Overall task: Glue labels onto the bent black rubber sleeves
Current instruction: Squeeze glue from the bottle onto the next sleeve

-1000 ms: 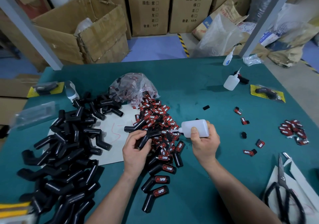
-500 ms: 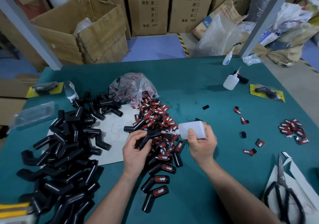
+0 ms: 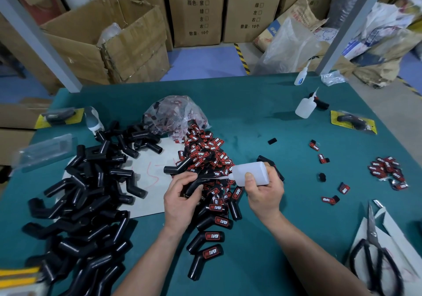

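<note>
My left hand [image 3: 181,198] grips a bent black rubber sleeve [image 3: 198,182] above a heap of red-and-black labels [image 3: 206,153]. In my right hand [image 3: 265,193] I hold a white glue bottle [image 3: 252,173] on its side, its nozzle pointing left and touching the sleeve. A large pile of plain black sleeves [image 3: 84,195] lies to the left. Several sleeves bearing labels [image 3: 211,236] lie in front of my hands.
A clear bag of labels [image 3: 175,113] sits behind the heap. Two more glue bottles [image 3: 304,107] stand at the back right. Loose labels [image 3: 388,173] lie at the right. Black scissors [image 3: 374,257] rest on white paper at the right front. Cardboard boxes stand beyond the green table [image 3: 251,113].
My right hand has moved the glue bottle left and slightly down, bringing its nozzle to the sleeve in my left hand. The left hand has barely moved.
</note>
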Available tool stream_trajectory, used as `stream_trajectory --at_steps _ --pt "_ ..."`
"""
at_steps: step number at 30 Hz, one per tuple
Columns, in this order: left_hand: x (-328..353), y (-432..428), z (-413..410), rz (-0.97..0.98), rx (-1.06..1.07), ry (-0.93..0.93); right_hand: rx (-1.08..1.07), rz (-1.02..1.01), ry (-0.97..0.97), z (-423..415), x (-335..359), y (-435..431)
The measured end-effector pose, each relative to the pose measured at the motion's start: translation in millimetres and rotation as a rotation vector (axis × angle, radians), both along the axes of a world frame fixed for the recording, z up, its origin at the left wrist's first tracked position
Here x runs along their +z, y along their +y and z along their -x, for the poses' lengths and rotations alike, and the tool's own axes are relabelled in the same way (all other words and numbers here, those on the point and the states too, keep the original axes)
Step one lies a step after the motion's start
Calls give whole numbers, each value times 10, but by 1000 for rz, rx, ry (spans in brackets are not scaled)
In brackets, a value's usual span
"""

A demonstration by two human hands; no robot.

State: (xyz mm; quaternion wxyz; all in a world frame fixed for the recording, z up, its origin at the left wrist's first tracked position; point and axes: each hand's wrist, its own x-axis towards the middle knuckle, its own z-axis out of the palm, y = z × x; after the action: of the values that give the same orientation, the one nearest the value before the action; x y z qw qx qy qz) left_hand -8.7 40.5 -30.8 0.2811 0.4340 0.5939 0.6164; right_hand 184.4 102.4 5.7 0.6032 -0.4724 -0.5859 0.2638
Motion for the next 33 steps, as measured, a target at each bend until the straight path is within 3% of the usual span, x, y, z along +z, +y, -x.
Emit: stream_trajectory --at_steps 33 --pt "35 -4 0 41 20 -27 5 -8 -30 -1 16 -3"
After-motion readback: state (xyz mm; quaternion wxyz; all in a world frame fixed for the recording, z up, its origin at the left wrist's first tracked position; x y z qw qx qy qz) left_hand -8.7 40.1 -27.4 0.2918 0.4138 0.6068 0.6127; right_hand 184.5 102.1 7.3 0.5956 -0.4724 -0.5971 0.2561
